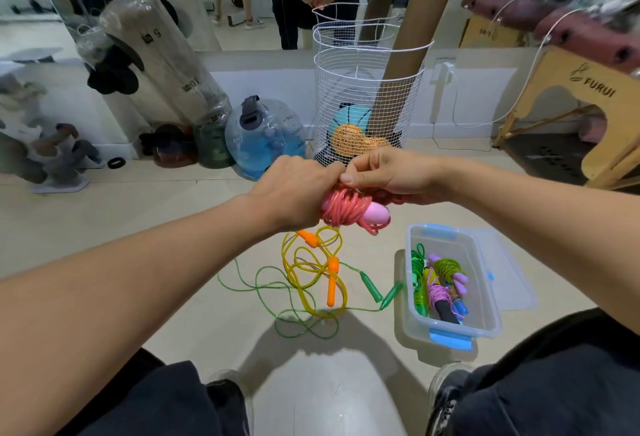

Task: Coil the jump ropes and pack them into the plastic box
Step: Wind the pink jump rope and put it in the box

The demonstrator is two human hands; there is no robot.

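Two hands up front, left hand (294, 189) wrapped tight round the coiled pink jump rope (349, 210), right hand (384, 176) pinching its cord on top, yellow rope (311, 279) and green rope (294, 314) loose on the floor, plastic box (485, 311) right of them, already holding coiled ropes.

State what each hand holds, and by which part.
The left hand grips the pink plastic jump rope bundle around its cord-wrapped handles. The right hand pinches the cord at the bundle's top.

box (485, 283) top open, right half free | floor left: 2 loose ropes (311, 283) (tangled) | basket (367, 96) behind
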